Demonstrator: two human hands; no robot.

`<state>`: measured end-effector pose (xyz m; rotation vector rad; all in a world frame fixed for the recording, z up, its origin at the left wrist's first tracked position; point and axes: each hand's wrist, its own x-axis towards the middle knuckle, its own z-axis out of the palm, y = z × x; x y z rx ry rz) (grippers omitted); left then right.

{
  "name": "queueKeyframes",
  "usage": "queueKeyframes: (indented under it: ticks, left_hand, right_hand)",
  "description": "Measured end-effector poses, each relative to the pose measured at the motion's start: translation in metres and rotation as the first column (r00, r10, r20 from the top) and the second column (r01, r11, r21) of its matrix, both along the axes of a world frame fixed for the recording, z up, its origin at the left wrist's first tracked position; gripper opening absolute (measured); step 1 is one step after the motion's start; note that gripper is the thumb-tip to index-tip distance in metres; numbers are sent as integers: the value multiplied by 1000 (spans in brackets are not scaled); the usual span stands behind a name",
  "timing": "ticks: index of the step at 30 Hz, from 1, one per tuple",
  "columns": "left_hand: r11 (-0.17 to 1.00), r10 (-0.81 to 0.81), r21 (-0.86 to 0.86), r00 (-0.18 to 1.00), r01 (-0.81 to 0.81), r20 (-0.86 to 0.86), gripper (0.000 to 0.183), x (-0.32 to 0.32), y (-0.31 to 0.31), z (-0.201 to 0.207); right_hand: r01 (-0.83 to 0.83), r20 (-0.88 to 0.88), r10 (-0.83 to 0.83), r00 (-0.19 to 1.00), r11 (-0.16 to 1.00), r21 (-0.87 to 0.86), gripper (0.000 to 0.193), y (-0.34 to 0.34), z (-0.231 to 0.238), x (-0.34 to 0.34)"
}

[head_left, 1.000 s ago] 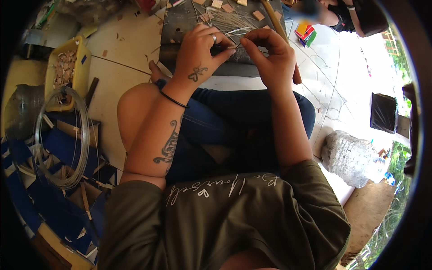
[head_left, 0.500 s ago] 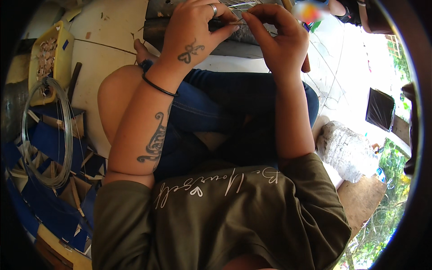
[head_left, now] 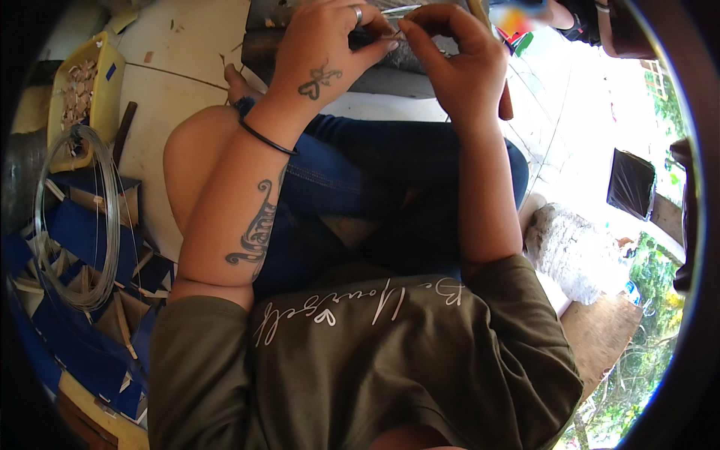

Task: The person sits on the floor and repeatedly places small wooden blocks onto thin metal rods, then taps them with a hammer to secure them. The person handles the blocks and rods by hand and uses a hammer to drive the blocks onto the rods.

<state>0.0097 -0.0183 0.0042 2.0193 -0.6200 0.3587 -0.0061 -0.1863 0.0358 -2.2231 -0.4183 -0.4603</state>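
Observation:
At the top of the view, my left hand (head_left: 319, 49) pinches a small, thin brownish piece (head_left: 396, 35) between thumb and fingers. My right hand (head_left: 469, 67) meets it there, thumb and forefinger closed at the same piece. Its exact kind is too small to make out. Both hands are over a dark, worn wooden block (head_left: 390, 75) on the floor. Thin silvery wires (head_left: 401, 10) show just behind the fingertips. Beside my right wrist, a brown wooden handle (head_left: 505, 103) sticks out, its other end hidden.
On the left, a yellow bin (head_left: 54, 112) holds many small brownish pieces. A coil of silvery wire (head_left: 112, 225) hangs over blue box-like pieces (head_left: 82, 217). To the right lie a plastic-wrapped whitish bundle (head_left: 564, 244), a black square thing (head_left: 631, 184) and a brown board (head_left: 600, 334). Another person's arm (head_left: 561, 13) shows top right.
My right hand has shifted slightly left and up, its fingertips still at my left hand's. The whole view has moved a little; nothing was visibly let go.

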Motion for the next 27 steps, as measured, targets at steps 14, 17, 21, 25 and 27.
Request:
queueKeyframes:
  ticks: [14,17,21,25,27]
  left_hand:
    - [976,-77,-203,996,83,36,10,0,-14,2]
    - [968,-76,-242,997,71,-12,10,-3,-14,3]
    - [968,-45,-241,996,61,71,10,-2,-15,-1]
    - [963,-44,-259,993,71,107,11,1,-13,-8]
    - [955,-42,-287,994,71,106,13,1,-14,-12]
  right_hand:
    - [116,113,-97,989,979,-170,32,-27,10,-10]
    - [374,86,-374,924,830,-414,45,-51,4,-25]
    - [348,-112,-457,883,795,-497,38,-72,-10,-28]
    - [331,-249,-393,885,908,-255,30,-78,-5,-24]
    - [339,-592,27,805,799,497,35,-85,12,-39]
